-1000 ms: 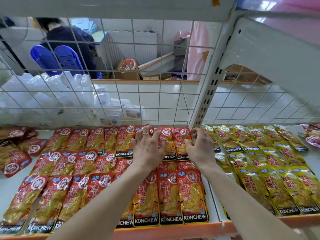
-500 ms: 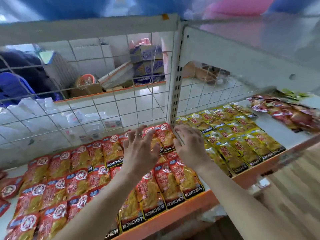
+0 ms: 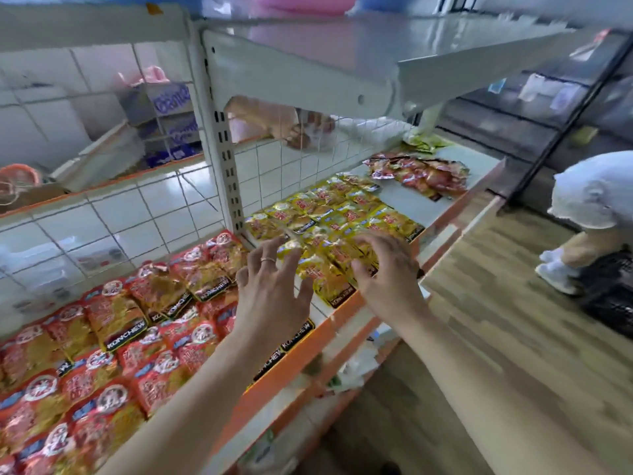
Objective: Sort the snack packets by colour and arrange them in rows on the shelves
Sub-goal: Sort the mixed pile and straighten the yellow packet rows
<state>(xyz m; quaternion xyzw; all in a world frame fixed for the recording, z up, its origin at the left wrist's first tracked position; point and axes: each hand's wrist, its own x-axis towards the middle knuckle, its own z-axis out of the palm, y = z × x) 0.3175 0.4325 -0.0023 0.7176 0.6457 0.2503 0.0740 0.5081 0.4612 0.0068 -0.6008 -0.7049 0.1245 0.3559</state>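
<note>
Red snack packets (image 3: 113, 341) lie in rows on the left part of the shelf (image 3: 301, 347). Yellow packets (image 3: 329, 214) lie in rows to the right of the white upright post (image 3: 222, 159). A loose heap of dark red packets (image 3: 421, 173) sits further right, with a few green packets (image 3: 424, 142) behind it. My left hand (image 3: 274, 289), with a ring, hovers with spread fingers over the boundary between red and yellow packets. My right hand (image 3: 383, 269) is spread over the near yellow packets. Neither hand holds anything.
A wire grid (image 3: 137, 214) backs the shelf, and a grey upper shelf (image 3: 342, 56) hangs overhead. Wooden floor (image 3: 513, 337) lies to the right. A crouching person in light clothes (image 3: 592, 207) is at the far right beside a black crate (image 3: 613, 296).
Both hands have left the red packets and shifted right toward the yellow ones. The view has swung to the right, bringing in the dark red heap, the floor and the crouching person.
</note>
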